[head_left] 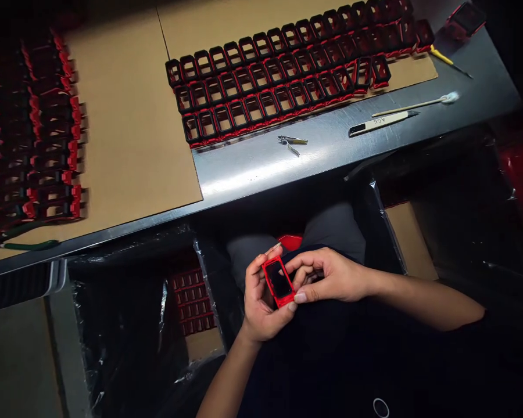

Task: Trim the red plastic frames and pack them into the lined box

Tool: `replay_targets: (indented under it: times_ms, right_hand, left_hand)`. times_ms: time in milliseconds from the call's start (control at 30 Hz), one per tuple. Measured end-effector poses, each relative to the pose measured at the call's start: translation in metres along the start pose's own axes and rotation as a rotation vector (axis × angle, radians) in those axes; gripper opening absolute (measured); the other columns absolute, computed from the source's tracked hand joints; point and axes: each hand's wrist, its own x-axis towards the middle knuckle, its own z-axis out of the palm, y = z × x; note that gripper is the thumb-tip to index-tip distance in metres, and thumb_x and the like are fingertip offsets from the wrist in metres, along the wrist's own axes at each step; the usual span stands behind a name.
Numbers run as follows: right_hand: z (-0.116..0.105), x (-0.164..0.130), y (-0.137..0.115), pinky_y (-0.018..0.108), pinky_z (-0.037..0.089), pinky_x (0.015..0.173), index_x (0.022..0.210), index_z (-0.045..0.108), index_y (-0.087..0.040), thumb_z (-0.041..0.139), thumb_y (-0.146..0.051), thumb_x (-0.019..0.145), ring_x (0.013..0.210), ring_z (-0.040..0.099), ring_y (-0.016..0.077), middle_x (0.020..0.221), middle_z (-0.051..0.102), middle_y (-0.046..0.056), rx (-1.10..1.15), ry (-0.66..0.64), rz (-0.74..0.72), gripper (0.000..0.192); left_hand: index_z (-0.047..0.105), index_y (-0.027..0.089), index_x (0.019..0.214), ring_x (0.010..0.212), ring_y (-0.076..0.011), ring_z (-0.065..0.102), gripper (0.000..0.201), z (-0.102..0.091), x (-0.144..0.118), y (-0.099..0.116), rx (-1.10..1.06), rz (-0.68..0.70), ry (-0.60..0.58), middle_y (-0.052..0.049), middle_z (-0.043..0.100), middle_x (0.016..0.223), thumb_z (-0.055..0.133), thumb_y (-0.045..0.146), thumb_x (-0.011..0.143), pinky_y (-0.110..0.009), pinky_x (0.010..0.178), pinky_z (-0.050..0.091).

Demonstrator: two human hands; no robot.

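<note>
Left hand (pixel 261 299): its grip is closed around a small red frame (pixel 279 281), fingers curled behind the piece and the thumb tip resting at its upper corner.
Right hand (pixel 326 276): its grip is pinched on the same red frame from the right side, thumb pressed against the lower right corner and fingertips bent in at the upper right edge.
Red frame: a rectangular red rim with a dark centre, held tilted between both hands, above the person's lap and well below the edge of the surface (pixel 287 162).
Lap: grey trouser legs show just behind the hands, with a red bit (pixel 290 241) peeking out right above the frame.
Rows on the right cardboard sheet (pixel 200 23): many more red-and-black frames (pixel 283 75) stand in close lines, well apart from the hands.
Rows on the left cardboard sheet (pixel 131 128): another block of such frames (pixel 35 128), dimly lit.
Tools on the bare metal: small nail clippers (pixel 292 141), a cutter knife (pixel 381 122) and a swab stick (pixel 418 104) lying near it.
Bin to the left of the knees: plastic-lined, with stacked red frames (pixel 192 299) inside.
</note>
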Motion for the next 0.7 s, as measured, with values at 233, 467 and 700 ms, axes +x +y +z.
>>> replay_targets:
  times_ms: [233, 467, 700]
  right_hand:
    - [-0.007, -0.001, 0.001, 0.025, 0.046, 0.071, 0.118, 0.064, -0.012, 0.078, -0.035, 0.078, 0.069, 0.06, 0.0091, 0.084, 0.068, 0.001, -0.011, -0.015, -0.045, 0.048]
    - [-0.011, 0.004, 0.005, 0.024, 0.043, 0.068, 0.113, 0.066, -0.01, 0.077, -0.046, 0.08, 0.066, 0.055, 0.0085, 0.075, 0.064, -0.001, 0.038, -0.02, -0.071, 0.05]
    - [-0.01, 0.008, 0.006, 0.024, 0.046, 0.067, 0.109, 0.066, -0.011, 0.077, -0.051, 0.079, 0.064, 0.057, 0.0085, 0.072, 0.064, -0.001, 0.08, -0.028, -0.057, 0.052]
  left_hand:
    - [0.038, 0.03, 0.143, 0.138, -0.0293, 0.049, 0.076, 0.002, 0.004, 0.001, 0.087, 0.042, -0.018, -0.013, 0.056, 0.141, 0.078, 0.03, 0.079, -0.054, 0.116, 0.038]
    - [0.041, 0.027, 0.14, 0.126, -0.0303, 0.059, 0.075, 0.003, 0.004, 0.001, 0.165, -0.003, 0.008, -0.015, 0.059, 0.134, 0.079, 0.028, 0.076, -0.051, 0.106, 0.049]
    - [0.04, 0.027, 0.14, 0.126, -0.029, 0.058, 0.074, 0.002, 0.002, -0.001, 0.189, -0.022, 0.013, -0.015, 0.058, 0.134, 0.077, 0.025, 0.076, -0.049, 0.107, 0.048]
